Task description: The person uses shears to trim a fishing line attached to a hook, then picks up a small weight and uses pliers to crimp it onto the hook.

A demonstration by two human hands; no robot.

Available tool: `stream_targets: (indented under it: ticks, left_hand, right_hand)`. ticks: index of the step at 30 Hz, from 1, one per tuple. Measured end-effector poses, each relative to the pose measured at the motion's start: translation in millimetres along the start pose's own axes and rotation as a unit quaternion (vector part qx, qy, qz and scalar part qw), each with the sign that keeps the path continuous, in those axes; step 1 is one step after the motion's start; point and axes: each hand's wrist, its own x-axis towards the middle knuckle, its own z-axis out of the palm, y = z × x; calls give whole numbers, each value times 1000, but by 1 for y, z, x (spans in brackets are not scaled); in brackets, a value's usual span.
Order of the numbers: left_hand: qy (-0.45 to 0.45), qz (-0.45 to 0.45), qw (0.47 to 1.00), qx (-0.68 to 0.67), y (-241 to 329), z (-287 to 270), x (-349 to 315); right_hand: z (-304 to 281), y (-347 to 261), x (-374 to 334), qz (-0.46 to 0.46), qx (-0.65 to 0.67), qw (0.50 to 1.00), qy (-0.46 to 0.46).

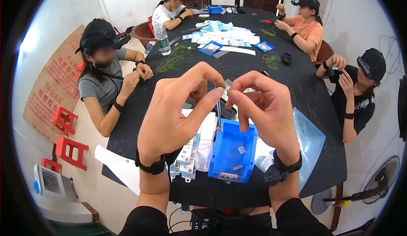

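Above the near part of the table, my left hand [173,113] pinches thumb against index finger. My right hand [267,110] is closed in a similar pinch right beside it, the fingertips nearly meeting. Something tiny and thin sits between them, too small to name. A slim dark stick-like tool [219,110] runs downward just under the left thumb; whether a hand holds it I cannot tell. Below the hands stands a blue plastic bin [229,144] with a few small labels or slips inside. White printed cards [186,161] lie under my left wrist.
A black-covered table [305,87] fills the middle. Green thread tangles [176,60], a water bottle [162,40], paper strips [224,37] and blue-edged packets [210,48] lie farther off. A clear bluish sheet [307,140] is at right. Several people sit around, hands raised. A fan [381,181] stands at right.
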Motion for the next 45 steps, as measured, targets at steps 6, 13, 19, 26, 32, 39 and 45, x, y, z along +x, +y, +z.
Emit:
stream_targets:
  ticks: [6, 13, 19, 26, 32, 39, 45]
  left_hand:
    - [-8, 23, 999, 21, -2, 5, 2]
    - [2, 61, 995, 79, 1, 9, 3]
    - [5, 92, 991, 101, 6, 8, 5]
    - [30, 101, 989, 102, 5, 13, 6]
    - [53, 85, 990, 102, 0, 13, 4]
    - [168, 159, 964, 133, -35, 7, 17]
    - [112, 129, 979, 110, -52, 10, 18]
  right_hand:
    - [-9, -1, 1, 14, 29, 999, -34]
    - [-17, -1, 1, 40, 19, 997, -58]
    - [-18, 1, 1, 36, 14, 997, -70]
    - [-16, 1, 2, 13, 15, 999, -43]
    - [-17, 5, 6, -8, 49, 999, -17]
    - [6, 28, 15, -146, -174, 970, 85]
    - [19, 43, 26, -170, -196, 961, 91]
